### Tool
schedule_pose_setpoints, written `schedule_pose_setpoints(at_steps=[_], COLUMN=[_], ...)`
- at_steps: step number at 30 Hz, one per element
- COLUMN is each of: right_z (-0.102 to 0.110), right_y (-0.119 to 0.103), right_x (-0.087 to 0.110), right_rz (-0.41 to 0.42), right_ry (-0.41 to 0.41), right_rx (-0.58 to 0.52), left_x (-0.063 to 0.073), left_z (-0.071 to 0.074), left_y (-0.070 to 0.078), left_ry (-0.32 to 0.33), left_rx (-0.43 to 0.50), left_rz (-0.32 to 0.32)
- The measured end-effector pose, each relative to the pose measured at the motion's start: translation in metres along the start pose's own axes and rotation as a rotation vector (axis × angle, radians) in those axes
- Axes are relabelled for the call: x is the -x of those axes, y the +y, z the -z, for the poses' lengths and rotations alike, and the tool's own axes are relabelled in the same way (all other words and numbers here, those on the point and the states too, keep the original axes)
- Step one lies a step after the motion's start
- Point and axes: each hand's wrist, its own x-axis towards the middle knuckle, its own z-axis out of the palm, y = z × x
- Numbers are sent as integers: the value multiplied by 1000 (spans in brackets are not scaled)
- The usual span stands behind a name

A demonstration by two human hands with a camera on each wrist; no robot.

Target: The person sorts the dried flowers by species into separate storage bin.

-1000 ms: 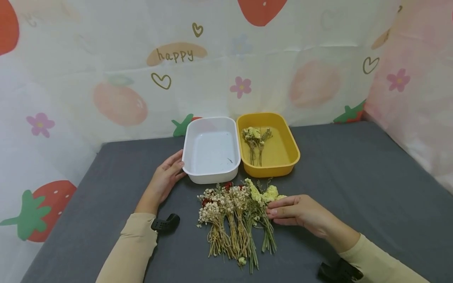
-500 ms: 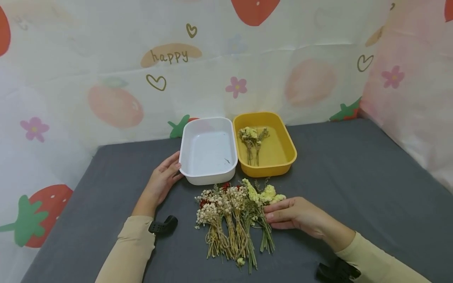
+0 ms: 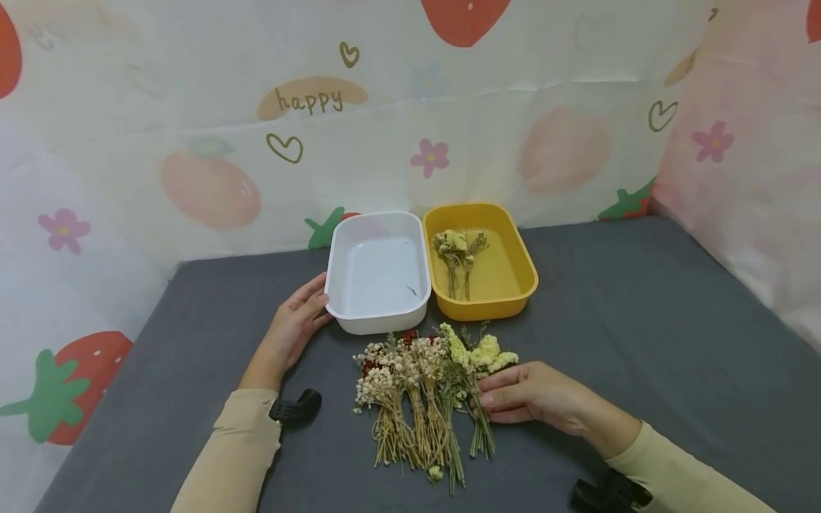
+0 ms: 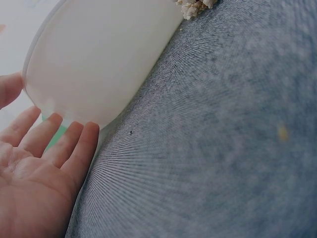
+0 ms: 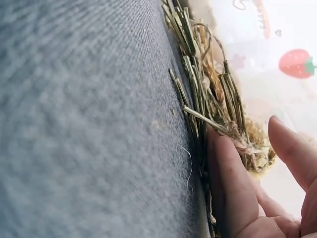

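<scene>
My left hand [image 3: 291, 331] touches the left side of a white plastic tray [image 3: 378, 324] with nearly straight fingers, thumb near the rim. In the left wrist view, the fingertips [image 4: 91, 130] rest against the tray's outer wall. My right hand [image 3: 545, 399] is at the rightmost bunch of pale yellow dried flowers [image 3: 487, 350], its fingers against the green stems. In the right wrist view, the fingers [image 5: 233, 168] lie low beside the twine-tied stems [image 5: 233, 104], and the thumb stands apart from them. To the left lie several bunches of cream dried flowers [image 3: 381, 385] with dark red blooms among them.
A yellow tray [image 3: 529, 285] stands against the white one and holds dried yellow flowers [image 3: 454, 242]. A small plant scrap [image 3: 412, 291] lies inside the white tray. One loose flower head [image 3: 435, 473] is near the stem ends. Grey cloth [image 3: 641, 320] covers the table.
The fingers of my right hand have shifted slightly down along the stems of the yellow bunch. My left hand stays at the white tray. The head view has swung a little.
</scene>
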Motion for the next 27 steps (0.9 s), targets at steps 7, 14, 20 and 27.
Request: schedule_pose_setpoints(at_steps=[7,14,20,27], right_z=[-1,-2,1,2], right_y=[-1,-1,-2,-2], right_x=[1,0,2,1], right_rz=[-13,-4,10,-5], right_ry=[-9,-12,0,1], right_rx=[3,9,24,2], left_x=[-1,0,-1,1], left_z=[0,1,-1,0], left_y=[-1,-1,-1,1], left_ry=[-8,4,2,24], left_rx=[1,-8,-2,-9], left_rz=[0,-2,-11,3])
